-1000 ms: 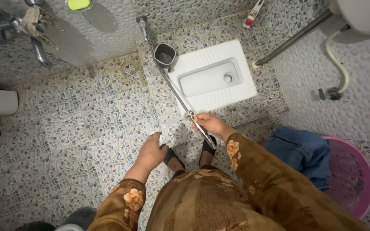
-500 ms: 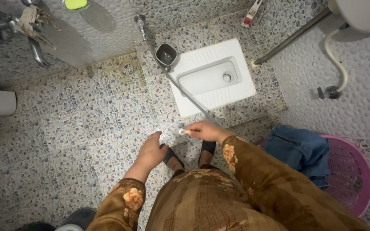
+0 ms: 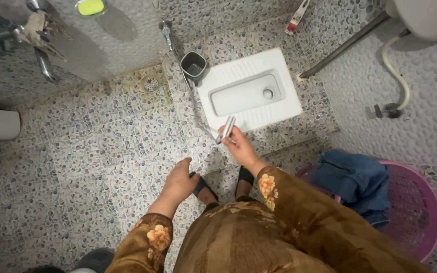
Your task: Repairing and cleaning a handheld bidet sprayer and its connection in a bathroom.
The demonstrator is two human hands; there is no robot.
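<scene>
1. Right hand (image 3: 238,146) closed around a metal spray nozzle (image 3: 226,130), held over the near edge of the white squat toilet pan (image 3: 279,108).
2. Thin hose (image 3: 190,96) running from the nozzle up toward the wall tap (image 3: 166,30), passing beside a grey mug (image 3: 193,65).
3. Left hand (image 3: 179,181) hanging empty above the pebble-patterned floor (image 3: 77,151), fingers loosely curled, holding nothing.
4. Black sandals (image 3: 203,187) under the hands, just short of the pan's raised step.
5. Pink laundry basket (image 3: 416,212) with blue clothing (image 3: 355,179) to the right.
</scene>
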